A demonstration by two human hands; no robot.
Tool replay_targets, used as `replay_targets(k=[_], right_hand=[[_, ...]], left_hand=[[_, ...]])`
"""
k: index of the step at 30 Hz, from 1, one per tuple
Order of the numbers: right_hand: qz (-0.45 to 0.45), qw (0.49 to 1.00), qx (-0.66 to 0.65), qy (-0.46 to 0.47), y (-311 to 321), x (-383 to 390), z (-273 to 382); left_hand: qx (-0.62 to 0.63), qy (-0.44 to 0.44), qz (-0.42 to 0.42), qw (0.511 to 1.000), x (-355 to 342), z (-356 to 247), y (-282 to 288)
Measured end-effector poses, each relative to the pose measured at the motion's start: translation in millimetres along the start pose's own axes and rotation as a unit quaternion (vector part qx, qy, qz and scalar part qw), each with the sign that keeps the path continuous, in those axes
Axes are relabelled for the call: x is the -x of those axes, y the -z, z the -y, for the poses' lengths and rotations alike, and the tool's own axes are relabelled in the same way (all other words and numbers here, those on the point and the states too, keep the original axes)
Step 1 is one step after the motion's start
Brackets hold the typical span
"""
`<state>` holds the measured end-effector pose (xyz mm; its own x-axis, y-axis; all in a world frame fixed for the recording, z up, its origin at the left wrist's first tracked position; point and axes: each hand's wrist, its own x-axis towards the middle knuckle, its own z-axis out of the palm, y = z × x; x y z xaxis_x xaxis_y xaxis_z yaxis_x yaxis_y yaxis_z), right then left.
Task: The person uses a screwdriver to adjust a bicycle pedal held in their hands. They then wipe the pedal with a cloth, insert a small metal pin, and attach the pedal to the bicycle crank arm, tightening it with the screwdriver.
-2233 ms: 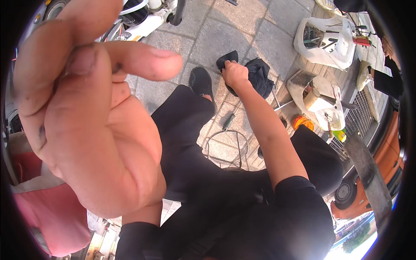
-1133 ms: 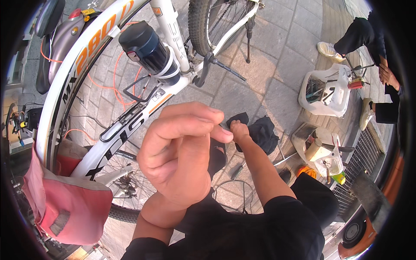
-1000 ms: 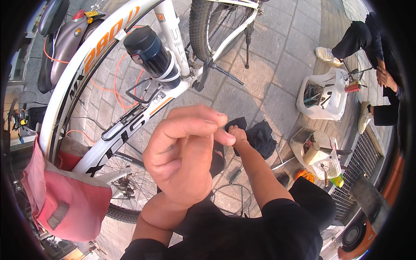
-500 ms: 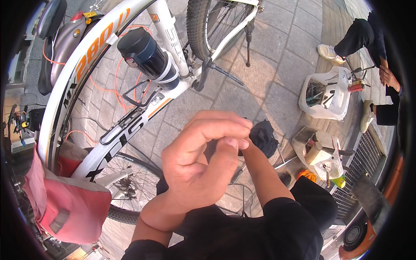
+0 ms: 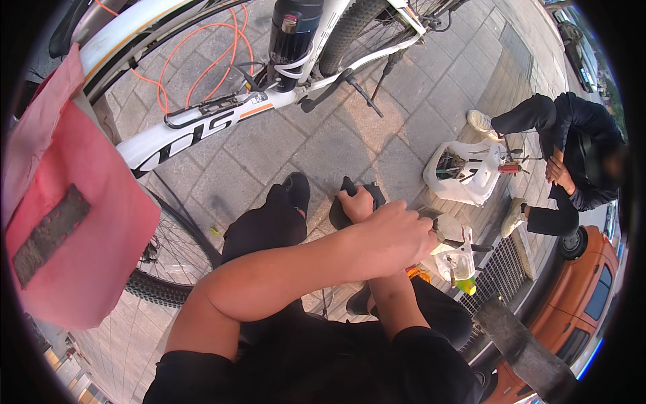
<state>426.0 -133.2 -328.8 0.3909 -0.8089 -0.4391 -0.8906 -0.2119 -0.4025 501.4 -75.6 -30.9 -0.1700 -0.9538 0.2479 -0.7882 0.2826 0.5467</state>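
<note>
Between right hand (image 5: 357, 203) and bike (image 5: 202, 130), paving (image 5: 306, 149)

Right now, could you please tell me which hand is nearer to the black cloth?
Right: the right hand holds the black cloth; the left hand is off it, nearer the camera and farther right.

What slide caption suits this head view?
Right hand on black cloth, left hand above right arm, white bicycle nearby.

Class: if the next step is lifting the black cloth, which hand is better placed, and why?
Probably the right hand: it grips the black cloth. The left hand crosses over the right forearm in this view, pointing away from the cloth.
</note>
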Motion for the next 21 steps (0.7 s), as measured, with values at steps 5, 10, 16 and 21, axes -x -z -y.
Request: replay_targets(k=[5, 10, 16, 21], right_hand=[[-0.008, 0.99, 0.036, 0.137, 62.6, 6.4, -69.9], [-0.01, 0.883, -0.467, 0.046, 194.3, 89.1, -31.8], [-0.033, 0.8, -0.58, 0.153, 314.2, 154.1, -33.8], [-0.029, 0.769, -0.602, 0.215, 342.0, 171.5, -23.5]], left_hand=[[-0.029, 0.099, 0.256, 0.961, -13.2, -10.5, 28.1], [-0.01, 0.1, 0.193, 0.976, 7.8, -14.3, 34.2], [0.047, 0.152, -0.056, 0.986, -13.2, -38.1, 16.3], [0.231, 0.162, -0.153, 0.947, -23.7, -58.2, 19.5]])
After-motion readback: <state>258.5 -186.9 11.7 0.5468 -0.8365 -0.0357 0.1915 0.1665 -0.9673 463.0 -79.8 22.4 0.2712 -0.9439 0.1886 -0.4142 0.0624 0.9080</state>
